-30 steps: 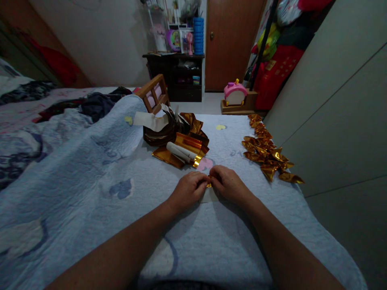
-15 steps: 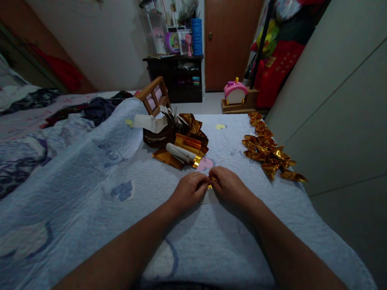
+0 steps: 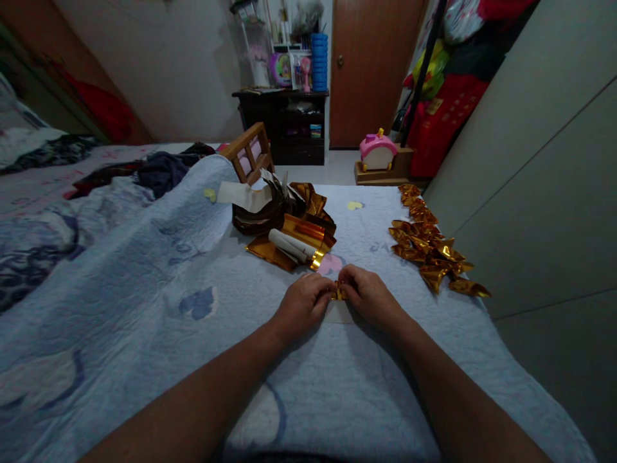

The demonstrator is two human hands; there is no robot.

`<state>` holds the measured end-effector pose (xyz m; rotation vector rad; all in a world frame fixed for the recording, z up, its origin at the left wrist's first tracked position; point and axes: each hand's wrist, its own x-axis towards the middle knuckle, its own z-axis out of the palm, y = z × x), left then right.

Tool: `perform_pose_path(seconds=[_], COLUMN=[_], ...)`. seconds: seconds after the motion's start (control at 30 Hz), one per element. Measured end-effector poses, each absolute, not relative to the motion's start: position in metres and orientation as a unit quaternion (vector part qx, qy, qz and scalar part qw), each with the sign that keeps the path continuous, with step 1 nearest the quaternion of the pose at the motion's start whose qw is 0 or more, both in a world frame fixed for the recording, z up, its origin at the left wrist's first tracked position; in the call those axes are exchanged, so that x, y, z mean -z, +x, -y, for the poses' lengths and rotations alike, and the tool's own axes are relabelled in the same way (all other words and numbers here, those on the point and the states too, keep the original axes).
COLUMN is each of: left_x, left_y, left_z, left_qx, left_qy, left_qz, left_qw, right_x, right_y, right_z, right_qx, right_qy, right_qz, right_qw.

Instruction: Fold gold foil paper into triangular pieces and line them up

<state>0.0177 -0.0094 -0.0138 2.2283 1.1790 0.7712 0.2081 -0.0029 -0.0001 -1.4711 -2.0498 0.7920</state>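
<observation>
My left hand [image 3: 305,301] and my right hand [image 3: 365,292] meet over the bed cover, fingers closed on a sheet of gold foil paper [image 3: 338,294]. Its far edge is rolled or folded to show gold, and a pale flat part [image 3: 340,313] lies toward me. My fingers cover most of the folded strip. Just beyond my hands lie loose gold foil sheets [image 3: 270,253], some curled with their white backs out. Behind them stands a thick stack of foil paper [image 3: 255,215]. To the right, several folded gold foil pieces [image 3: 429,247] lie in a pile.
The blue quilted cover [image 3: 193,360] spreads under everything, bunched up on the left. A wooden frame [image 3: 250,151] stands past the stack. Beyond are a dark cabinet [image 3: 284,138], a door [image 3: 371,77] and a pink toy [image 3: 378,151]. A pale panel [image 3: 544,193] borders the right.
My fingers have shifted slightly along the foil paper, and more of the gold strip shows between them. The whole view has moved a little. The piles look unchanged.
</observation>
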Motion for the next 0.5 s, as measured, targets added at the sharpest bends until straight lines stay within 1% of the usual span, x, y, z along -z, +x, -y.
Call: perform_pose_path(seconds=[0.2,0.37,0.5], left_x=[0.0161,0.0141,0.0147], left_y=[0.0185,0.0219,0.023], left_z=[0.008,0.0118,0.0143], left_qx=[-0.276,-0.221,-0.196], left_qy=[0.833,0.852,0.858], left_qz=[-0.436,-0.46,-0.47], left_qw=[0.2,0.115,0.073], right_x=[0.0062,0.0093,0.0103], right_y=[0.208,0.2074,0.2062], right_z=[0.0017,0.0012,0.0015], right_qx=[-0.269,-0.223,-0.189], right_qy=[-0.545,-0.554,-0.557], right_qz=[0.747,0.767,0.781], right_qw=[0.269,0.234,0.209])
